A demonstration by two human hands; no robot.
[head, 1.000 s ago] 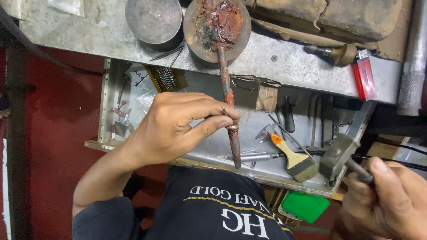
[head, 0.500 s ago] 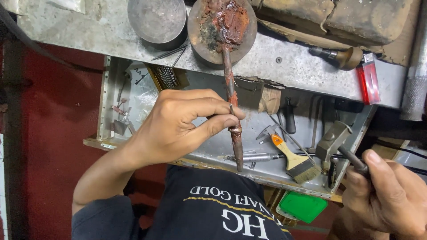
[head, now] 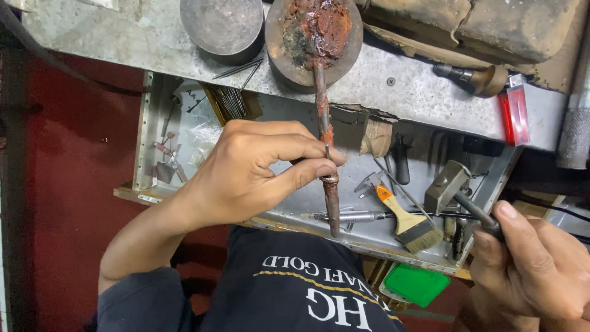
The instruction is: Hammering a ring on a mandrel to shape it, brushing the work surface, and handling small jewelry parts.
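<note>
Fingers (head: 307, 147) pinching rusty rod (head: 332, 197), hammer (head: 448, 184) right

workshop | metal bench (head: 141, 46) | tool drawer (head: 184, 132) | hammer (head: 452, 187), brush (head: 409, 221)

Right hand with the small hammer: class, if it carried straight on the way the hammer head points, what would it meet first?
Probably the rust-coloured rod that the left hand pinches; the right hand aims its hammer that way, though depth is unclear.
</note>
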